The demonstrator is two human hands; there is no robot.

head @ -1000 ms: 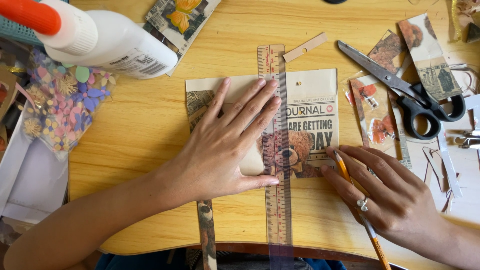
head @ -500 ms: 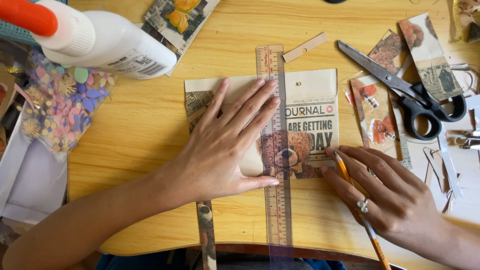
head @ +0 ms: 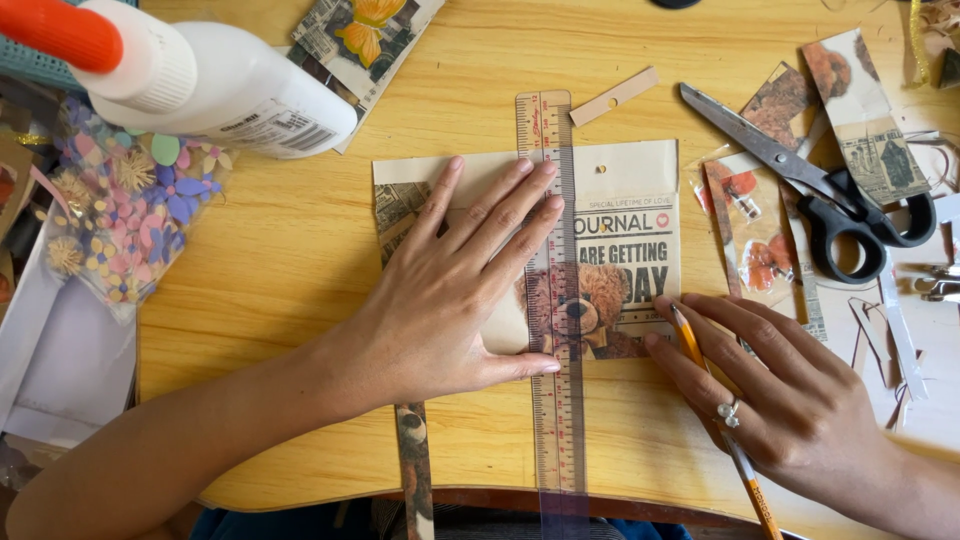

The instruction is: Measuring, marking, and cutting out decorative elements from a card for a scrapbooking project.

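Note:
My left hand [head: 455, 290] lies flat, fingers spread, on a clear plastic ruler [head: 556, 400] and on the printed paper sheet [head: 625, 175] beneath it. The ruler stands upright across the sheet, over a teddy bear picture. My right hand [head: 790, 400], with a ring on one finger, holds an orange pencil [head: 748, 478]. The pencil's tip rests at the sheet's lower right edge, just right of the ruler.
Black-handled scissors [head: 800, 180] lie on printed paper strips [head: 865, 125] at the right. A white glue bottle with an orange cap [head: 200, 80] lies at the upper left, above a bag of coloured paper flowers [head: 130, 215]. A small tan card strip [head: 613, 96] sits above the sheet. The wooden table's edge [head: 300, 495] runs near me.

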